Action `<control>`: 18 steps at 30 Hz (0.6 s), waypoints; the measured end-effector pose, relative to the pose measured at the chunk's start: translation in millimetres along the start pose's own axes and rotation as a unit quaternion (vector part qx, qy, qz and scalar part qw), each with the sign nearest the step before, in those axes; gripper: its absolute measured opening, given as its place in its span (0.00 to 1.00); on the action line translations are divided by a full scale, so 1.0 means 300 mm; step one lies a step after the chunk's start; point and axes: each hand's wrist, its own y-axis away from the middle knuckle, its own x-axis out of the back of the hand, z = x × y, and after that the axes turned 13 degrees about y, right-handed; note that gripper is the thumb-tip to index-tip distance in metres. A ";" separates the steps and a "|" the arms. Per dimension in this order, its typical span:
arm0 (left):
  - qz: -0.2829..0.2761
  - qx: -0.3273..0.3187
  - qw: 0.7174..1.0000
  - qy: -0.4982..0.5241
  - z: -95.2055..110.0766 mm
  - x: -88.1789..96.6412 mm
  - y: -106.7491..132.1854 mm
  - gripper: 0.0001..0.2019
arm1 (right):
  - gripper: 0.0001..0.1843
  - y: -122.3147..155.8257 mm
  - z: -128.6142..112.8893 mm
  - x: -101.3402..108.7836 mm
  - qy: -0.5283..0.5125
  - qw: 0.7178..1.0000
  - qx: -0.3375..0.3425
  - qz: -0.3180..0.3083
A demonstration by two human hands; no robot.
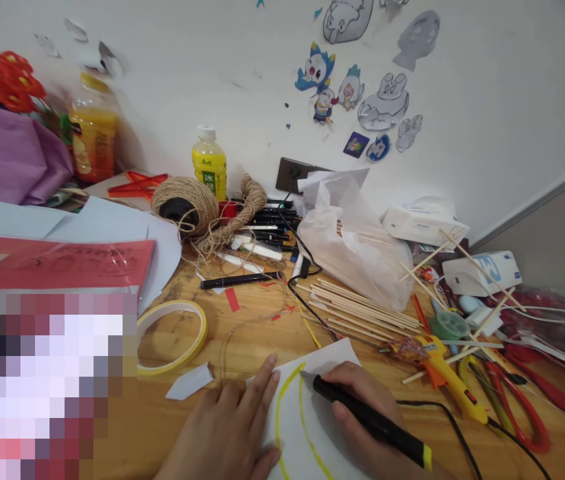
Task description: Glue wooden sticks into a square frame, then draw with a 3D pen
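Note:
A sheet of white paper lies on the wooden table in front of me, with a curved yellow outline drawn on it that comes to a point near the top. My right hand grips a black marker pen with a yellow end band; its tip is close to the top of the yellow line. Whether the tip touches the paper I cannot tell. Resting flat with fingers stretched out, my left hand presses on the paper's left edge. A torn scrap of white paper lies beside it.
A yellow tape roll sits left of my hands. Thin wooden sticks lie beyond the paper. To the right are a yellow glue gun, its cord, and red-handled scissors. Twine, bottles and several markers stand or lie at the back.

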 end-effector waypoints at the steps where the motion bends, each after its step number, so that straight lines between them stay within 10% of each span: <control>1: 0.003 -0.002 1.000 0.003 -0.002 -0.002 0.001 0.30 | 0.10 -0.001 -0.002 0.001 0.004 1.000 -0.008 0.007; 18: 0.008 0.001 1.000 0.009 -0.001 -0.006 0.002 0.30 | 0.13 -0.029 -0.033 0.026 -0.030 0.999 -0.022 0.012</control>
